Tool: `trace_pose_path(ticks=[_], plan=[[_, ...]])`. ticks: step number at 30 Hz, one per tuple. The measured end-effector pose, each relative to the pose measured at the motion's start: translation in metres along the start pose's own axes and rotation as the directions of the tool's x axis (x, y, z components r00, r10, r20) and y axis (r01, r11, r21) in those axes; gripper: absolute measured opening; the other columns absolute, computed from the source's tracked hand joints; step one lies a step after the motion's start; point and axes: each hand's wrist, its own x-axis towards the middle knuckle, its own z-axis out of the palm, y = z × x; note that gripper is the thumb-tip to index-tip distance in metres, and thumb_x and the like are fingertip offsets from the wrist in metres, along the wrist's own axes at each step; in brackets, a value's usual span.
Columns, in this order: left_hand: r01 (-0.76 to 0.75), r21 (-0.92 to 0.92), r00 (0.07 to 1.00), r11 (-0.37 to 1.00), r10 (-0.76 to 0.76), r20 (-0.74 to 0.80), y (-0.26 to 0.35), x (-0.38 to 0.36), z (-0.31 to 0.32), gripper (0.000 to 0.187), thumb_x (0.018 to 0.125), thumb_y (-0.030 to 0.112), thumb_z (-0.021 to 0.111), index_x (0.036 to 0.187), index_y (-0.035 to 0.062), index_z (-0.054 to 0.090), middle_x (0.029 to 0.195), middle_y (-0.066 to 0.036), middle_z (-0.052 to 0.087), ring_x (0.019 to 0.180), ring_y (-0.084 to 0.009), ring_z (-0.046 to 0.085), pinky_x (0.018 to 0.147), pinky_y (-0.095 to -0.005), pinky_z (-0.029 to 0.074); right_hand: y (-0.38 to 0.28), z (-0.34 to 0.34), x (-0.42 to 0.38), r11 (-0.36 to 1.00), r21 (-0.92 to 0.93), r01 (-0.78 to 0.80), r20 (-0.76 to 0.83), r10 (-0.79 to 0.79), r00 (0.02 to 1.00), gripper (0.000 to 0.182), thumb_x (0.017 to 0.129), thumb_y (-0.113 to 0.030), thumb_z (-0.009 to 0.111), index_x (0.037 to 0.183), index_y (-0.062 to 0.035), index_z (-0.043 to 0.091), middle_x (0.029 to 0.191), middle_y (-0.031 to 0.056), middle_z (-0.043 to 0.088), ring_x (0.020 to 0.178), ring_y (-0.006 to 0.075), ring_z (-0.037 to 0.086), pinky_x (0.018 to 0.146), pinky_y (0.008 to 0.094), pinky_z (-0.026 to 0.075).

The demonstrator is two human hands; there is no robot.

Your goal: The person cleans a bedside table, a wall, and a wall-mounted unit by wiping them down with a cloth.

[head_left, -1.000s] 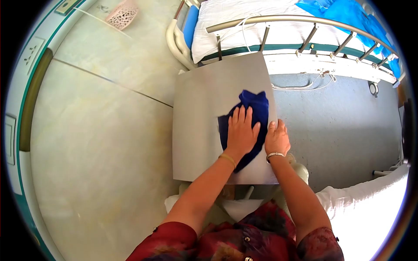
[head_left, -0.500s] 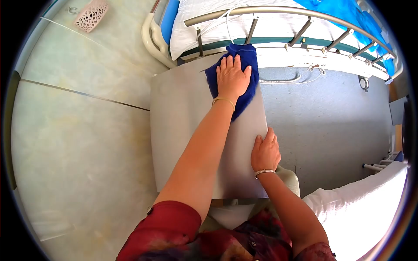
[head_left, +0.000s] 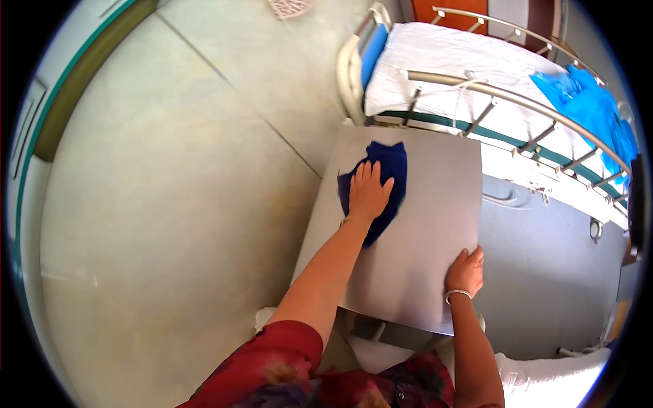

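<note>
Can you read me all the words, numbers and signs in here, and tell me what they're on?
There are none that I can read. I see no writing on the blue cloth, the grey tabletop or the white sheet.

The left hand [head_left: 368,195] and right hand [head_left: 466,271] make two, with two bracelets [head_left: 458,292], one each. There is one tabletop [head_left: 428,238], one dark blue cloth [head_left: 393,178], one bed [head_left: 422,58] with two side rails [head_left: 503,89], one bright blue sheet [head_left: 590,105], one visible caster [head_left: 596,230] and one pink basket [head_left: 290,7].
</note>
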Motion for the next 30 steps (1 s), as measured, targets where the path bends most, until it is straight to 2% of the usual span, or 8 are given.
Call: trace_pose_path(ticks=[8, 14, 18, 22, 24, 27, 28, 30], plan=[[0.119, 0.05, 0.984, 0.992, -0.125, 0.124, -0.024, -0.11, -0.056, 0.062, 0.088, 0.04, 0.047, 0.13, -0.0028, 0.034, 0.135, -0.023, 0.033, 0.128, -0.0364, 0.026, 0.104, -0.0467, 0.022, 0.002, 0.002, 0.005, 0.998, -0.053, 0.025, 0.033, -0.023, 0.999, 0.035, 0.092, -0.029, 0.039, 0.117, -0.004, 0.039, 0.116, 0.0151, 0.053, 0.095, 0.0334, 0.057, 0.078, 0.0429, 0.047], [-0.04, -0.045, 0.976, 0.998, 0.049, 0.211, 0.008, -0.177, -0.085, 0.078, 0.076, 0.046, 0.061, 0.129, -0.003, 0.034, 0.133, -0.026, 0.033, 0.127, -0.0393, 0.025, 0.103, -0.0506, 0.022, 0.0, -0.003, 0.001, 0.999, -0.049, 0.015, 0.06, -0.012, 0.998, 0.035, 0.093, -0.031, 0.037, 0.118, -0.0049, 0.039, 0.115, 0.0141, 0.053, 0.096, 0.032, 0.057, 0.079, 0.0416, 0.047], [-0.091, -0.203, 0.995, 0.975, 0.099, 0.03, 0.012, -0.195, -0.074, 0.053, 0.078, 0.027, 0.063, 0.121, -0.0001, 0.046, 0.123, -0.02, 0.046, 0.119, -0.0352, 0.038, 0.099, -0.0409, 0.032, 0.0, -0.002, 0.003, 0.999, -0.04, -0.011, 0.093, 0.014, 0.996, 0.036, 0.093, -0.032, 0.036, 0.118, -0.0054, 0.038, 0.115, 0.0137, 0.054, 0.098, 0.031, 0.057, 0.08, 0.0414, 0.046], [-0.046, -0.289, 0.997, 0.956, 0.061, 0.041, 0.001, -0.187, -0.089, 0.043, 0.077, 0.019, 0.065, 0.114, 0.0016, 0.053, 0.112, -0.018, 0.055, 0.11, -0.0315, 0.05, 0.094, -0.0352, 0.039, 0.004, 0.002, 0.004, 0.999, -0.032, 0.018, 0.074, -0.015, 0.997, 0.037, 0.094, -0.033, 0.034, 0.119, -0.0056, 0.038, 0.115, 0.0135, 0.054, 0.099, 0.0309, 0.056, 0.08, 0.0419, 0.046], [0.279, -0.538, 0.949, 0.796, -0.313, 0.029, -0.012, -0.172, -0.117, 0.037, 0.076, 0.015, 0.066, 0.11, 0.0015, 0.057, 0.106, -0.016, 0.06, 0.102, -0.0266, 0.056, 0.088, -0.0325, 0.043, 0.003, 0.0, 0.003, 0.999, -0.042, 0.016, 0.06, -0.014, 0.998, 0.038, 0.094, -0.033, 0.034, 0.12, -0.0062, 0.038, 0.116, 0.0135, 0.054, 0.099, 0.0313, 0.057, 0.081, 0.0421, 0.046], [0.35, -0.603, 0.852, 0.717, -0.511, -0.113, -0.029, -0.134, -0.211, 0.034, 0.078, 0.015, 0.063, 0.108, -0.0003, 0.057, 0.105, -0.013, 0.062, 0.098, -0.0219, 0.057, 0.087, -0.0321, 0.044, 0.007, 0.008, 0.008, 0.999, -0.047, 0.02, 0.048, -0.017, 0.999, 0.037, 0.093, -0.033, 0.035, 0.119, -0.0067, 0.038, 0.116, 0.0132, 0.054, 0.099, 0.0316, 0.057, 0.08, 0.0423, 0.046], [0.297, -0.629, 0.834, 0.718, -0.516, -0.195, -0.027, -0.122, -0.255, 0.035, 0.077, 0.013, 0.064, 0.108, -0.0007, 0.057, 0.106, -0.013, 0.061, 0.098, -0.0212, 0.057, 0.088, -0.0318, 0.043, 0.008, 0.01, 0.008, 0.998, -0.05, 0.026, 0.035, -0.024, 0.999, 0.037, 0.093, -0.033, 0.035, 0.119, -0.0066, 0.039, 0.115, 0.0133, 0.054, 0.098, 0.0317, 0.057, 0.08, 0.0425, 0.046], [0.063, -0.182, 0.806, 0.981, -0.157, -0.57, -0.066, -0.1, -0.318, 0.036, 0.074, 0.007, 0.065, 0.108, 0.0003, 0.057, 0.109, -0.013, 0.059, 0.101, -0.0238, 0.056, 0.089, -0.0321, 0.043, 0.006, 0.007, 0.007, 0.998, -0.051, 0.022, 0.045, -0.019, 0.999, 0.037, 0.093, -0.033, 0.035, 0.119, -0.0063, 0.039, 0.114, 0.0134, 0.054, 0.098, 0.0318, 0.057, 0.079, 0.0425, 0.047]])
